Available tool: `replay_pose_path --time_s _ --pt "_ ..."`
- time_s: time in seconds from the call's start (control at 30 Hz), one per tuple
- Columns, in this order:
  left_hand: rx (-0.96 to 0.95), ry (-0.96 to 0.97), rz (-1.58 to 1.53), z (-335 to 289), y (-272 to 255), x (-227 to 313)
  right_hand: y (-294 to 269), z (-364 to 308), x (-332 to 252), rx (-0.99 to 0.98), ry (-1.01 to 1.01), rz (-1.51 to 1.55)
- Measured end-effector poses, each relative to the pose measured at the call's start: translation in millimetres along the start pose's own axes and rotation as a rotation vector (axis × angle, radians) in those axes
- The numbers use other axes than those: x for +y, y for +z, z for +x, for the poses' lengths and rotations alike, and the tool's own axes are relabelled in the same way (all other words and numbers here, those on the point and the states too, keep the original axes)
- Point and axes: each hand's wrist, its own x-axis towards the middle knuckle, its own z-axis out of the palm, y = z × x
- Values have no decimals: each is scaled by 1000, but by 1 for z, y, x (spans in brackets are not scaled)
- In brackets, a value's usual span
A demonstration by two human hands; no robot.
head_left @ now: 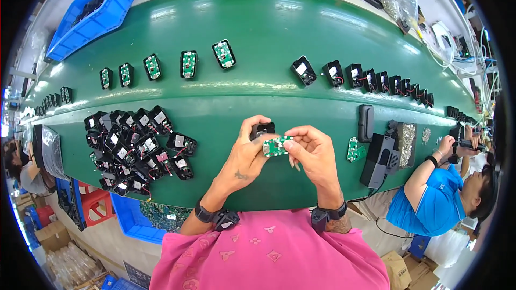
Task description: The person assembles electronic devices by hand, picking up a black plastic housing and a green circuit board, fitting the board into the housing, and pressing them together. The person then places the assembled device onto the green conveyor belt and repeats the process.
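In front of my chest, my right hand [313,153] pinches the right end of a green circuit board [277,146] between thumb and fingers. My left hand [243,154] is closed round a small black plastic case [264,128], its thumb by the board's left end. The board lies across the near side of the case, hiding part of it. To my left is a pile of black cases [131,145] with silver parts and red wires inside. Two loose green boards [352,149] rest on the table to my right.
Cases with green boards [188,64] line the far left of the green table [258,27]; cases without visible boards [305,71] line the right. A grey-black machine [378,162], a tray of screws [407,145] and a co-worker in blue [430,196] are at right. A blue bin [102,19] stands far left.
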Motion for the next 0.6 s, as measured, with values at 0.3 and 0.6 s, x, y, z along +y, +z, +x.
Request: replay_pose_path --time_s 0.3,0.6 --pt "63 -297 -714 7 9 7 -6 2 17 98 -171 -328" --pt "29 -344 -787 11 17 13 -4 7 19 52 -420 -400"
